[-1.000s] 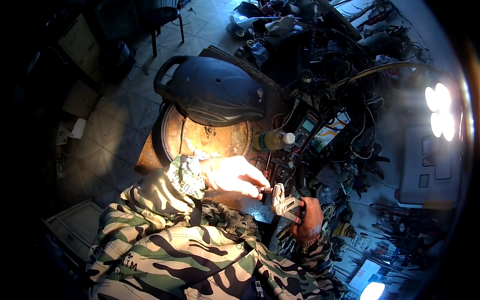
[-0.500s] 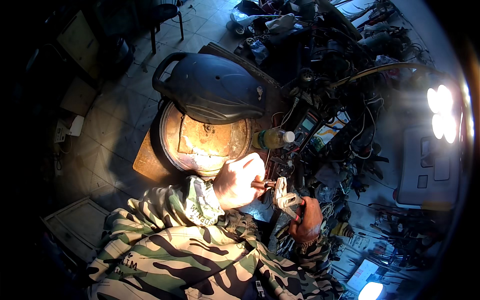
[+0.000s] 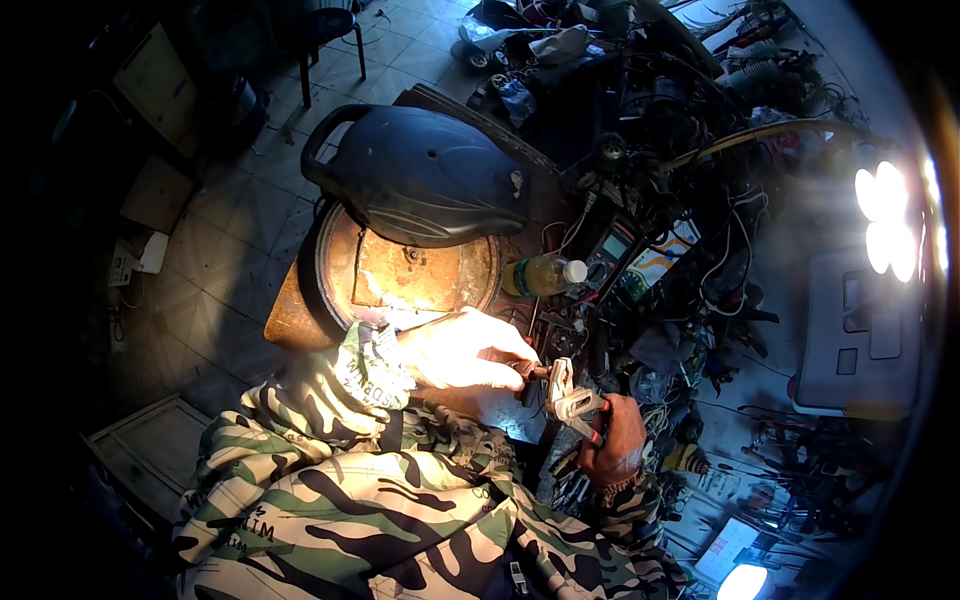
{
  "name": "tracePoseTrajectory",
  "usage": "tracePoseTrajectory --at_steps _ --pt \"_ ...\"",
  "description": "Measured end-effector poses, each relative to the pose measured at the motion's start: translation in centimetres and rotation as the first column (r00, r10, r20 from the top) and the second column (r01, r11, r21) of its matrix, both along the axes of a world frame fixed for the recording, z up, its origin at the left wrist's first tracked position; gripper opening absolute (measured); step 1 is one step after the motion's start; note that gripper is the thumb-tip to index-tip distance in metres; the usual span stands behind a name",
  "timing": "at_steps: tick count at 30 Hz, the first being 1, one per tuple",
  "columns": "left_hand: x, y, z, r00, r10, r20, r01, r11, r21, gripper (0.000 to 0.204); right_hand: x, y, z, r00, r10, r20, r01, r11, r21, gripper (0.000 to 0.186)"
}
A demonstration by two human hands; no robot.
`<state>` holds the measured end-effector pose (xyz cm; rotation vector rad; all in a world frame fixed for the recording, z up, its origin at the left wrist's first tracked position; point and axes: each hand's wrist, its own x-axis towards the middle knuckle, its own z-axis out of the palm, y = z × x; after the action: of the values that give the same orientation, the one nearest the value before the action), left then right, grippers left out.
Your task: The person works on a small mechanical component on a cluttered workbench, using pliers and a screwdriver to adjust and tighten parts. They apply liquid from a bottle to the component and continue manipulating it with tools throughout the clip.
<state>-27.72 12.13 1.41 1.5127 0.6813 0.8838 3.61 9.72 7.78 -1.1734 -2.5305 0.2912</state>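
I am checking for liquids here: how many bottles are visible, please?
1 clearly visible: the white-capped bottle of yellowish liquid, just right of the round rimmed platform. Others may be hidden in the dark clutter.

A repair workshop: beyond the left fingers (image 3: 492, 374), rightward, lie a multimeter (image 3: 601, 262) and tangled cables (image 3: 733, 248); rightward and nearer, jumbled tools (image 3: 572, 487).

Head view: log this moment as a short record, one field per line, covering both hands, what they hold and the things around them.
Left hand: the hand pinches a dark piece
Right hand: the hand grips a pale metal tool with red on its handle
Drum: rusty round top, beyond the left hand
Cover: black, over the drum's far edge
Right of drum: bottle, meter
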Motion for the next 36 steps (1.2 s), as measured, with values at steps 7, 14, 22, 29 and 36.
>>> tracePoseTrajectory --at_steps 7,14,22,29,36 --pt "2.2 -0.7 0.2 0.928 0.369 0.049 -0.372 0.918 0.140 0.027 -0.1 -0.7 0.3 0.998 -0.068 0.005 0.068 0.997 -0.028 0.044" --pt "2.0 -1.0 1.3 0.990 0.136 0.027 -0.134 0.989 -0.065 0.058 0.0 -0.4 0.5 0.997 -0.079 0.004 0.079 0.995 -0.065 0.040" --pt "0.7 0.6 0.9 0.995 -0.066 0.070 0.077 0.985 -0.157 0.035 0.6 -0.6 0.5 0.996 -0.087 0.010 0.088 0.995 -0.040 0.040" --pt "2.4 -0.4 0.8 0.974 0.186 0.132 -0.174 0.980 -0.100 0.031 0.9 -0.6 0.2 0.997 -0.073 0.016 0.073 0.997 -0.026 0.043" --pt "4.2 -1.5 1.4 0.936 0.351 -0.017 -0.350 0.936 0.033 0.035 1.3 -0.1 0.0 0.997 -0.074 0.003 0.074 0.997 -0.022 0.043"
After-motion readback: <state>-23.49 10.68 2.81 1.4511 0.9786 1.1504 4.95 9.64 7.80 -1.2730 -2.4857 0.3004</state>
